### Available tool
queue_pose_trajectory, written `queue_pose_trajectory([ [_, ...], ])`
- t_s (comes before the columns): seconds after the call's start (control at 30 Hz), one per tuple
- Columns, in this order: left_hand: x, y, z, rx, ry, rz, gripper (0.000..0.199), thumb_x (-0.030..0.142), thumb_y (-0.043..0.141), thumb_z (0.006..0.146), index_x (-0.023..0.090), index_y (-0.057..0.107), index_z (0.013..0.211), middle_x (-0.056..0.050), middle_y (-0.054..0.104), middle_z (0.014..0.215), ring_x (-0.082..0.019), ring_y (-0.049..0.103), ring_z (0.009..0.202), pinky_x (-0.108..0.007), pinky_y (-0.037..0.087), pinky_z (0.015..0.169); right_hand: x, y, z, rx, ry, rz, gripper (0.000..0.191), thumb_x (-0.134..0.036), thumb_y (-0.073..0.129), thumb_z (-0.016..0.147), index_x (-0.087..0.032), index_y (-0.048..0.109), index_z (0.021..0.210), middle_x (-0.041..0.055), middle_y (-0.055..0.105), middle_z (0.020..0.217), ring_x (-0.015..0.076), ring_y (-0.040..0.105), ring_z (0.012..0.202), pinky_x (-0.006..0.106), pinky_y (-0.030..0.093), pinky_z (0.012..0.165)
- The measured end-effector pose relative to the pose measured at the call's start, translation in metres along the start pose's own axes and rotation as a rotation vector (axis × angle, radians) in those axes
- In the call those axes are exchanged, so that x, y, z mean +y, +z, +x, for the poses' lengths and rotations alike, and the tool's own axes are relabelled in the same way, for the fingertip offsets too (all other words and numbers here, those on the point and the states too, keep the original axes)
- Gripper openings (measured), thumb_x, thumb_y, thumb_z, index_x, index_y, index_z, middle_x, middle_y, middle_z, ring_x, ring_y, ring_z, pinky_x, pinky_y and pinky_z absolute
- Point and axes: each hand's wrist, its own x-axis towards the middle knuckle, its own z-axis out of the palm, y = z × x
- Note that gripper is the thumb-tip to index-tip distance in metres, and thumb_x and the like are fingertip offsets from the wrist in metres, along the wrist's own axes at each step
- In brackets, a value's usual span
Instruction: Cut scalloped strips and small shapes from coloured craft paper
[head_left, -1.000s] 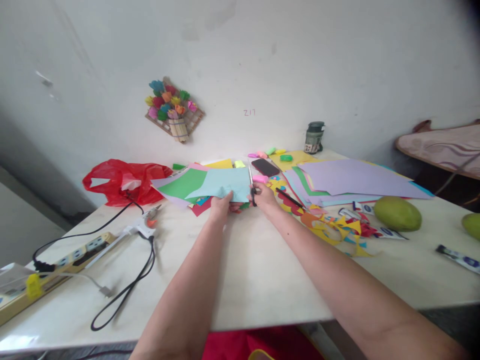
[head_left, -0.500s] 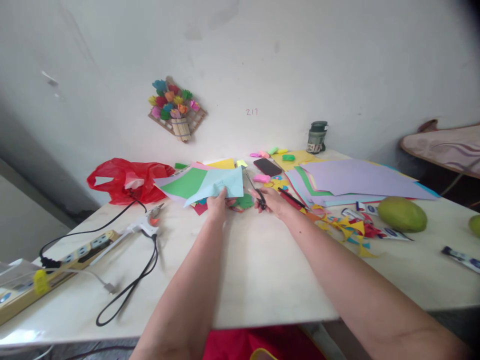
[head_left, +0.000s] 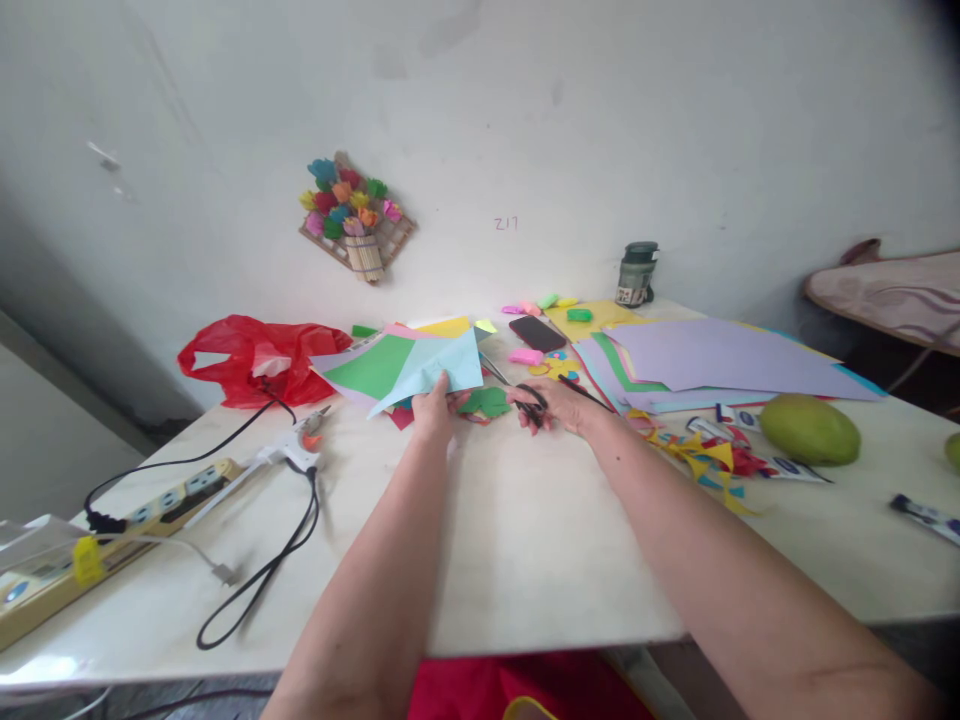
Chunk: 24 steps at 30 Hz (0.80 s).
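Observation:
My left hand (head_left: pixel 436 405) is closed on the lower edge of a light blue sheet of paper (head_left: pixel 450 355), thumb on top. Faint drawn lines show on the sheet near the thumb. My right hand (head_left: pixel 546 402) has its fingers in the black handles of a pair of scissors (head_left: pixel 531 400). The metal blades point up and left, toward the right edge of the blue paper; whether they touch it I cannot tell. Green paper cut-outs (head_left: pixel 486 402) lie on the table between my hands. A green sheet (head_left: pixel 371 365) lies left of the blue one.
A red plastic bag (head_left: pixel 240 345), a glue gun (head_left: pixel 298 445) and a power strip (head_left: pixel 180 495) are at left. Behind my hands lies a phone (head_left: pixel 538 333). Coloured sheets (head_left: pixel 705 355), yellow scraps (head_left: pixel 705 460), a green fruit (head_left: pixel 810 428) and a bottle (head_left: pixel 636 275) are at right.
The scissors have turned in my right hand, their blades now lower and more slanted to the left. My left hand keeps hold of the blue paper, which has shifted slightly.

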Motion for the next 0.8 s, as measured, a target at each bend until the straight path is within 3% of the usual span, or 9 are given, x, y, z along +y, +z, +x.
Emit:
queue_pose_trajectory([
  [0.33, 0.001, 0.004, -0.003, 0.002, -0.009, -0.075, 0.024, 0.011, 0.064, 0.082, 0.014, 0.062, 0.106, -0.004, 0.067, 0.082, -0.013, 0.063, 0.060, -0.030, 0.058, 0.067, 0.002, 0.009, 0.003, -0.026, 0.005, 0.026, 0.033, -0.046, 0.064, 0.085, -0.014, 0.057, 0.081, 0.0005, 0.062, 0.055, 0.0076, 0.055, 0.039, 0.014, 0.028, 0.030],
  [0.53, 0.002, 0.006, -0.007, -0.006, -0.028, -0.066, 0.014, 0.010, 0.056, 0.087, 0.013, 0.058, 0.100, -0.002, 0.064, 0.076, -0.011, 0.062, 0.055, -0.029, 0.058, 0.065, -0.001, 0.015, 0.002, 0.014, 0.041, 0.063, 0.029, -0.043, 0.061, 0.088, -0.014, 0.056, 0.084, -0.0010, 0.060, 0.053, 0.0070, 0.053, 0.037, 0.015, 0.027, 0.029],
  [0.8, 0.003, 0.009, -0.008, 0.013, -0.067, -0.035, 0.016, 0.009, 0.056, 0.086, 0.013, 0.057, 0.102, 0.000, 0.059, 0.070, -0.010, 0.058, 0.051, -0.028, 0.058, 0.065, 0.008, 0.014, 0.010, 0.017, 0.010, 0.086, 0.030, -0.044, 0.062, 0.088, -0.015, 0.058, 0.080, -0.0014, 0.060, 0.053, 0.0060, 0.051, 0.036, 0.014, 0.027, 0.029],
])
